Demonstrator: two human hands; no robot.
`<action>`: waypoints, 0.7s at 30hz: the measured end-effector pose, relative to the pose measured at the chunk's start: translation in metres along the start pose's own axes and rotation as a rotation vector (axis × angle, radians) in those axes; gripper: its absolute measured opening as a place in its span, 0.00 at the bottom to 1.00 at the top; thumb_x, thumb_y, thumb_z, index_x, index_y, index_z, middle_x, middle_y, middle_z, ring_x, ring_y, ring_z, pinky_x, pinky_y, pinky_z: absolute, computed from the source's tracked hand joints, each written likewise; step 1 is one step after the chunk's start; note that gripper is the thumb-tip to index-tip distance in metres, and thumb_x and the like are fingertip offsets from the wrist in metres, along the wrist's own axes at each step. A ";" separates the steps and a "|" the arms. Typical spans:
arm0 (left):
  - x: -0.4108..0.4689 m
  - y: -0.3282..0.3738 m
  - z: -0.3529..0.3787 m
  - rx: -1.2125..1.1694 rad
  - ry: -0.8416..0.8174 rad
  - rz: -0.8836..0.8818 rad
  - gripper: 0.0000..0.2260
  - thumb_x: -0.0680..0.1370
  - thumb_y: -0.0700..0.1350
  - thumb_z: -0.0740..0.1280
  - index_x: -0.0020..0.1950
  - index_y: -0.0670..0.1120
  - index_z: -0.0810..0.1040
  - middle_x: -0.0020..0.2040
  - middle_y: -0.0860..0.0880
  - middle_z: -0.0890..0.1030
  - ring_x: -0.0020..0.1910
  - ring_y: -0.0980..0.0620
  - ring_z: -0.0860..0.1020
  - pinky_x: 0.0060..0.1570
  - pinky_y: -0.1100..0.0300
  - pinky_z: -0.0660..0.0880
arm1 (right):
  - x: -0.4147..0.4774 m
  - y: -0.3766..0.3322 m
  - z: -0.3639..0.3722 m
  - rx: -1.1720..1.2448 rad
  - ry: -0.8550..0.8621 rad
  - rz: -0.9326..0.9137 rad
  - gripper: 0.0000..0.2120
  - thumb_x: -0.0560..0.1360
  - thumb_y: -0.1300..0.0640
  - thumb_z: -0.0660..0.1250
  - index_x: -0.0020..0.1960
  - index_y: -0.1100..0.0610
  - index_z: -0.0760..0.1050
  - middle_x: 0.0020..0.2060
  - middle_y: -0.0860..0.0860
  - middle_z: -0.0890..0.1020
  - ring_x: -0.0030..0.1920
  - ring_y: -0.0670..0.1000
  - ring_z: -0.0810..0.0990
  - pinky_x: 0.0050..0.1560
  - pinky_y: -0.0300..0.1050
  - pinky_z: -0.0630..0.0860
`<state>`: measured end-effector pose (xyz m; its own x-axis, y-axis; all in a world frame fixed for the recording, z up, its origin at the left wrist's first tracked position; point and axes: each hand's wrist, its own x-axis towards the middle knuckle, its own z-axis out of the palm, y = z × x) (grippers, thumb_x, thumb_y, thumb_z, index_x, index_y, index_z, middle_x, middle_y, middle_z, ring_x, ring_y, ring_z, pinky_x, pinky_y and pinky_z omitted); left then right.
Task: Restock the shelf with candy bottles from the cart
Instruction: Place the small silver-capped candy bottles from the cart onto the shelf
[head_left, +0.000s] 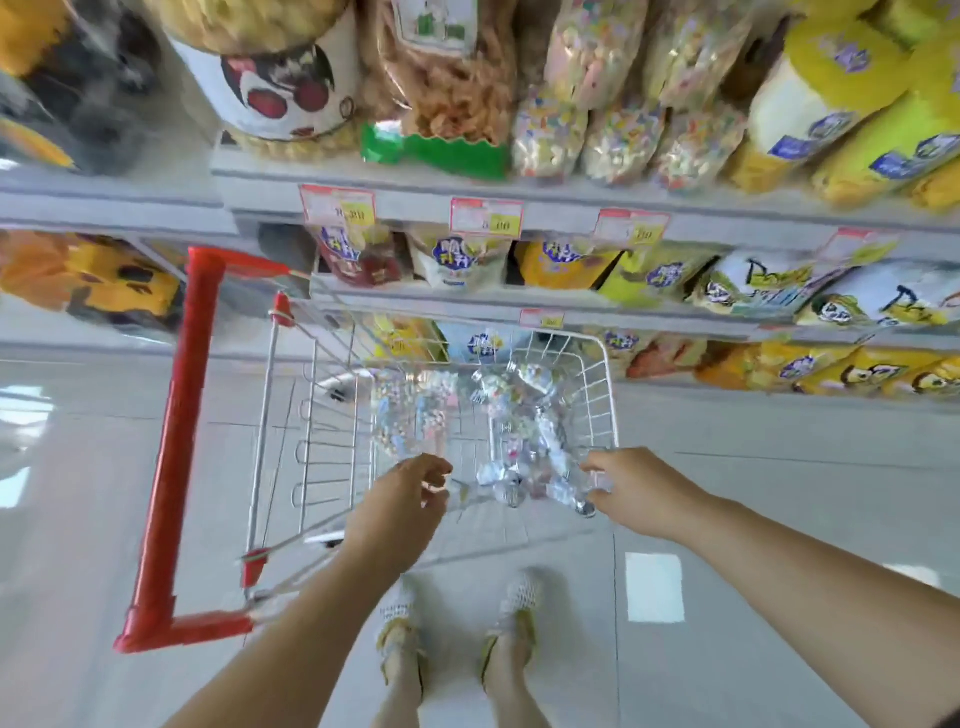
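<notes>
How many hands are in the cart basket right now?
2. The left hand is at the near-left side of the basket, the right hand at its near-right corner, both at the clear candy bottles; blur hides each grip.

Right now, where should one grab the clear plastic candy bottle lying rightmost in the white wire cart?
Probably round its near end, from above: the clear plastic candy bottle lies in the open-topped white wire cart, that end by the right hand.

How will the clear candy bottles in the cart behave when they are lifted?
The candy bottles look clear, glossy plastic, so probably stiff but somewhat slippery. They lie tumbled on their sides in the wire cart, so likely to roll when nudged.
</notes>
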<state>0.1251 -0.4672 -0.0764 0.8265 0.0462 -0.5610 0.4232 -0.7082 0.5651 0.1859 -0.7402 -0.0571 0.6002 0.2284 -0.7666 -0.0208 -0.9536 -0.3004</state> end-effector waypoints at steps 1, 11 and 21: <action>0.010 -0.008 0.011 0.020 -0.044 0.001 0.13 0.78 0.43 0.67 0.61 0.54 0.78 0.53 0.56 0.81 0.49 0.55 0.80 0.55 0.54 0.77 | 0.017 0.002 0.008 -0.002 0.000 0.015 0.16 0.78 0.53 0.65 0.62 0.61 0.75 0.55 0.57 0.80 0.57 0.58 0.79 0.55 0.50 0.75; 0.131 -0.023 0.117 0.108 -0.235 0.071 0.29 0.80 0.47 0.66 0.78 0.54 0.57 0.71 0.47 0.69 0.61 0.46 0.77 0.59 0.50 0.75 | 0.141 0.009 0.079 0.074 0.065 0.161 0.24 0.77 0.57 0.68 0.71 0.57 0.68 0.69 0.58 0.63 0.65 0.59 0.69 0.62 0.47 0.71; 0.169 -0.033 0.164 0.092 -0.496 -0.020 0.54 0.75 0.49 0.74 0.77 0.43 0.30 0.68 0.41 0.75 0.57 0.43 0.80 0.56 0.54 0.77 | 0.168 0.019 0.085 0.082 0.045 0.127 0.21 0.77 0.51 0.68 0.69 0.42 0.72 0.73 0.60 0.58 0.67 0.61 0.68 0.63 0.54 0.74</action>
<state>0.1900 -0.5520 -0.2890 0.5332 -0.2637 -0.8038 0.3847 -0.7706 0.5080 0.2190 -0.7028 -0.2398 0.6235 0.0967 -0.7758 -0.1628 -0.9545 -0.2498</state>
